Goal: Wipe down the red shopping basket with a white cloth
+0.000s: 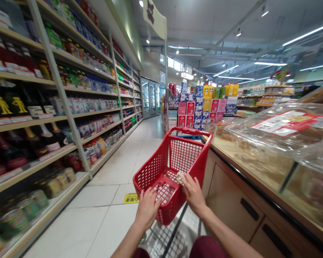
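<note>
A red plastic shopping cart (153, 168) stands in front of me, its handle on the far side and its narrower end towards me. The visible part of its basket floor is bare lattice. My left hand (148, 206) is curled over the basket's near rim at the left corner. On the near right side, my right hand (192, 190) is at the rim, with a crumpled whitish cloth or tissue (180, 177) under its fingertips. My fingers partly hide the rim and the crumpled piece.
Shelves (94, 104) of bottles and cans line the left side. A wooden counter (228, 186) with clear plastic food containers (290, 122) runs close along the right. Stacked boxes (187, 114) stand beyond the cart. A yellow floor sticker (131, 198) lies on the tiles.
</note>
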Available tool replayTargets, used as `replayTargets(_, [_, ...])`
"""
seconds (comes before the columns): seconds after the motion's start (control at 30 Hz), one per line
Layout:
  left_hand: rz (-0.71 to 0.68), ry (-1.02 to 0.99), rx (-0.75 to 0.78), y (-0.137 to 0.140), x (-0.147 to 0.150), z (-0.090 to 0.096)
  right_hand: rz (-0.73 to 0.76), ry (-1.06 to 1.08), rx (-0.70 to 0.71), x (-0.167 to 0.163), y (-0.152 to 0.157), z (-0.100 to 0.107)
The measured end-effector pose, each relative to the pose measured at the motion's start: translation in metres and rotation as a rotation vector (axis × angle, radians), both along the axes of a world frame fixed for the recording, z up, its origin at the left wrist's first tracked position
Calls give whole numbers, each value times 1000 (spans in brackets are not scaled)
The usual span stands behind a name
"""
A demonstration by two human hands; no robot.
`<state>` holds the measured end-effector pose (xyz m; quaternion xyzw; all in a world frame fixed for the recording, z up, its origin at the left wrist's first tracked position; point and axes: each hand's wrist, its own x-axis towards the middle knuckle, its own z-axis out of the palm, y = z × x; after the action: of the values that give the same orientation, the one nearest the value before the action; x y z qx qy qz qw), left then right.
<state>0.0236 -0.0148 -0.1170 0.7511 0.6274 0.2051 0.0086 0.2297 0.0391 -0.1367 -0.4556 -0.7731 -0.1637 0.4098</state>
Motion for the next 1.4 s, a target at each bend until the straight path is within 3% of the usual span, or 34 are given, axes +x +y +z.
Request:
replayTargets(0.1, [-36,36,29,-2,14,-3,121,-33,41,-28,-32,-14])
replayTargets(0.17, [-116,41,46,-4,20,-2,154,-69,64,-30,-44,-17])
replayTargets(0.23, [-156,53,72,-3,13,-1,108,-85,40,-15,-44,-13])
replayTargets(0.37, [62,108,78,3,-14,-5,-90,2,-91,25,-34,-5])
replayTargets(0.43, [72,124,68,5,-14,-10,-159,57,-106,28,-37,-10])
replayTargets(0.6, [-43,118,72,4,17,-18,-168,97,-8,-17,-57,-33])
replayTargets(0.73, [-133,42,20,7,30,-13,-145,103,47,-48,-55,-34])
replayTargets(0.8, [-184,14,-11,8,31,-9,-112,49,84,-41,-51,-32])
replayTargets(0.9, [-225,-3,-75,8,32,0,-120,-40,110,-1,-48,-28])
replayTargets(1.0, [-213,-41,-117,8,34,7,-261,26,92,37,-46,-24])
replayTargets(1.07, [-206,-87,-130,10,36,9,-273,97,86,38,-45,-24])
replayTargets(1.17, [-206,-147,-157,12,36,9,-127,137,103,6,-44,-35])
replayTargets(1.27, [-189,-197,-163,14,35,8,-59,97,92,-23,-50,-59])
replayTargets(1.4, [-158,-235,-160,15,31,8,-58,5,-7,-13,-67,-81])
